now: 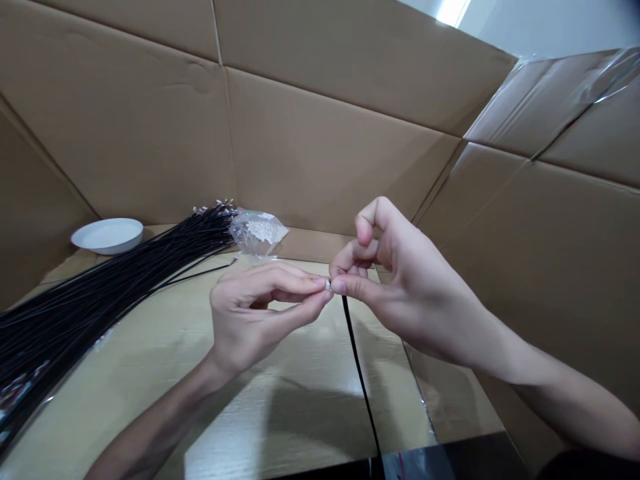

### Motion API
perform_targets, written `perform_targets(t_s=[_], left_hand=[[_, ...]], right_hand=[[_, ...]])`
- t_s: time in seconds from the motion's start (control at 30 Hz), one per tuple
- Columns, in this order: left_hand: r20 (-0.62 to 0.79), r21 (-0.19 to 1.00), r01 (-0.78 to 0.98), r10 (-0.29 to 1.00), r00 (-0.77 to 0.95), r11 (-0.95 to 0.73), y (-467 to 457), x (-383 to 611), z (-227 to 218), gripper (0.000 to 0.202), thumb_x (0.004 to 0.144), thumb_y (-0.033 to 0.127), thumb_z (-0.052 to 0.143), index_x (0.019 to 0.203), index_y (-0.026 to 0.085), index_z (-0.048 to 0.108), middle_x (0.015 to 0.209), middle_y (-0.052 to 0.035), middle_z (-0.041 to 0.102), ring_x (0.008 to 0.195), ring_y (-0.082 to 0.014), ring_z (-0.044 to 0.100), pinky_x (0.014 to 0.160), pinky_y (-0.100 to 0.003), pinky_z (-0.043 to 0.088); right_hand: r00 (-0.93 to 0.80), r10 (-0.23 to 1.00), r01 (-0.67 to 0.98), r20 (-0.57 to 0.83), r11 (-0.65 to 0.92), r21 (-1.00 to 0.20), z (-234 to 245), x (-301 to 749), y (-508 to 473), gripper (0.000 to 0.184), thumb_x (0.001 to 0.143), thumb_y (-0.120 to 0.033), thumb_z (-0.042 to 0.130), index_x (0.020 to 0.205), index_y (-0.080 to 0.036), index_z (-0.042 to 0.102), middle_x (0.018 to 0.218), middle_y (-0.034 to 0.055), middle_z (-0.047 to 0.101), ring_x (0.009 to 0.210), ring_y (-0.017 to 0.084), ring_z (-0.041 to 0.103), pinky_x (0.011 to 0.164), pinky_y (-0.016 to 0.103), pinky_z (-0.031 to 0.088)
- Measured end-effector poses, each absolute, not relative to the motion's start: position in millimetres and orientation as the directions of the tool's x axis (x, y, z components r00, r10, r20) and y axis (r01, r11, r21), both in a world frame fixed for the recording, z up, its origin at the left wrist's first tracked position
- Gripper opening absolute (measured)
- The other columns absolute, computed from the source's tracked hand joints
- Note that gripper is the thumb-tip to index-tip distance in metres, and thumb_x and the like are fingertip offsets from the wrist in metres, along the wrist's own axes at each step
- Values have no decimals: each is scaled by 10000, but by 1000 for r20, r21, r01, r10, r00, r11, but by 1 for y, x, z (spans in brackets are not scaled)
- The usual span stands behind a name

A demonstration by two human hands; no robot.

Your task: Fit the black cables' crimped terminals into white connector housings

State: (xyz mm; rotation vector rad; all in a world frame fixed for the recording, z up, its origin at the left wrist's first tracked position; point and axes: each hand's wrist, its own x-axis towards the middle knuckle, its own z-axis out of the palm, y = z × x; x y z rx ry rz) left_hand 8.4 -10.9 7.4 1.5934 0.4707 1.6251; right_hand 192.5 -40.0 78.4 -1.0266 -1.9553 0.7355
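Between the thumb and fingertips of my left hand [265,307] is a small white connector [328,285], mostly covered by the fingers. My right hand [395,280] meets it from the right, thumb and index finger pinched at the end of a black cable [359,357]. From that pinch the cable hangs down to the table's front edge. The two sets of fingertips touch or nearly touch, and the cable's wire ends are hidden between them.
A thick bundle of black cables [125,273] with white-tipped ends lies along the left. Behind it stands a white bowl [107,235]. A clear plastic bag [257,232] of small white parts sits at the back. Cardboard walls [345,160] surround the wooden table [200,347].
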Motion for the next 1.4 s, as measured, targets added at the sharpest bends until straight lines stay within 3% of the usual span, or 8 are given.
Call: perform_targets(t_s=[0.3,0.37,0.53,0.83,1.1,1.17,1.3,1.4], left_hand=[[473,857,-291,873,117,-425,2,3,10,202,700,324,976,745,247,794,770,32,788,656,-77,729,531,-102,570],[477,853,-301,871,118,-427,3,2,9,205,705,322,973,748,236,792,784,23,792,676,-78,738,565,-98,584],[452,866,-303,882,133,-398,4,3,5,157,713,274,958,749,237,810,790,9,795,697,-90,750,624,-101,612],[412,896,-268,887,209,-353,5,-2,9,141,696,212,940,739,281,825,744,41,781,627,-52,713,598,-59,581],[386,914,-236,887,255,-330,7,-7,11,135,711,262,947,783,289,836,739,44,775,618,-37,699,596,-38,557],[396,911,-242,876,277,-335,6,-8,10,130,731,273,940,803,304,836,755,55,778,629,-31,699,599,-37,555],[469,883,-193,830,301,-428,4,-12,12,114,805,274,890,876,342,833,802,89,780,690,-12,712,626,-26,548],[606,782,-87,721,336,-617,1,-17,15,140,878,242,818,972,347,816,966,94,788,912,-16,733,847,-61,577]], right_hand=[[-79,871,142,484,490,-860,57,194,-44,599,779,-125,875,1234,-235,502,958,5,750,852,154,730,721,276,606],[-55,861,156,506,508,-847,45,193,-46,512,803,-161,876,1215,-214,576,980,10,736,865,128,707,735,244,592],[-89,741,308,666,656,-689,29,188,-48,103,945,-140,745,1028,-192,715,970,0,715,866,89,647,765,228,540],[-259,497,547,828,782,-298,44,185,-42,112,888,-28,708,843,-117,657,812,10,678,782,89,588,725,249,479],[-425,557,553,714,784,-282,64,197,-43,126,909,-35,685,824,-119,644,797,-2,647,776,88,528,731,243,443],[-439,587,532,680,780,-330,67,198,-45,130,915,-41,684,826,-126,641,804,-10,641,778,82,528,728,234,436],[-430,809,382,401,565,-731,72,202,-42,119,980,-191,696,866,-161,687,787,-34,622,715,62,516,643,210,407],[-497,850,239,177,330,-913,70,206,-34,213,994,-334,711,877,-156,707,810,-10,631,744,81,509,667,231,405]])
